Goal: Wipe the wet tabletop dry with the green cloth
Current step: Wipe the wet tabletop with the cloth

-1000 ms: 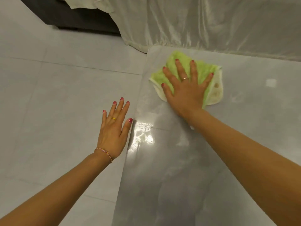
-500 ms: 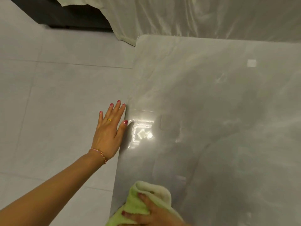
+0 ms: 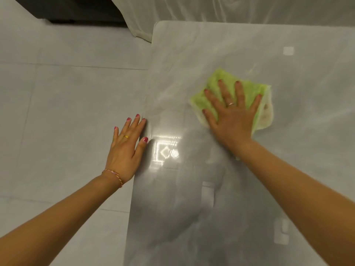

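Observation:
The green cloth (image 3: 217, 88), with a pale underside showing at its right edge, lies flat on the glossy grey tabletop (image 3: 192, 198). My right hand (image 3: 231, 117) presses down on it with fingers spread wide, covering its near half. My left hand (image 3: 125, 150) rests flat against the table's left edge, fingers together, thumb tip touching the top, holding nothing. Bright light reflections shine on the tabletop just right of that thumb.
A pale tiled floor (image 3: 57, 96) fills the left side, below the table's left edge. A whitish sheet (image 3: 230, 8) hangs along the table's far edge. A dark piece of furniture (image 3: 76, 10) stands at the top left.
My right hand has pushed the cloth from the near edge of the table out to the far middle, after pulling it in from the far left corner. My left hand has stayed at the table edge.

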